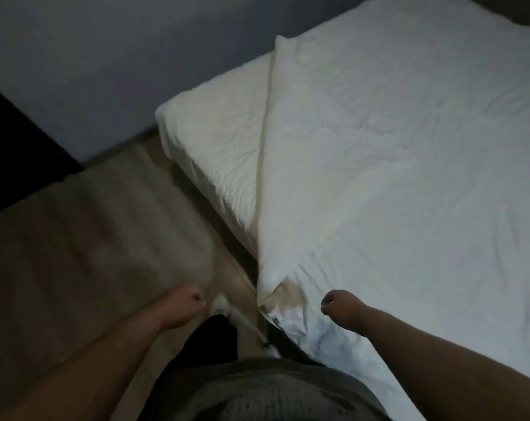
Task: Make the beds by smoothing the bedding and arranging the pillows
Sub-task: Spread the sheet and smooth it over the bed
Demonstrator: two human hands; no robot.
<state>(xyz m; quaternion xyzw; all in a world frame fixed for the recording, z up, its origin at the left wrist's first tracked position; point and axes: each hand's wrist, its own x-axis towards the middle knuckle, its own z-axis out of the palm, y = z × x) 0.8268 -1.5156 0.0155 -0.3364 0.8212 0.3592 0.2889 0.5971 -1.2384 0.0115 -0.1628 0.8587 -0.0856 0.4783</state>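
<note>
A white duvet lies spread and lightly wrinkled over the bed, its near corner hanging off the edge by my legs. To its left the mattress in a cream fitted sheet shows bare. My right hand hovers over the duvet's near edge with fingers curled and nothing in them. My left hand is out over the floor, left of the bed's corner, fingers curled too and holding nothing. No pillow is in view.
A pale wooden floor runs along the bed's left side. A grey wall stands behind the bed. A dark area fills the far left. My legs are at the bed's corner.
</note>
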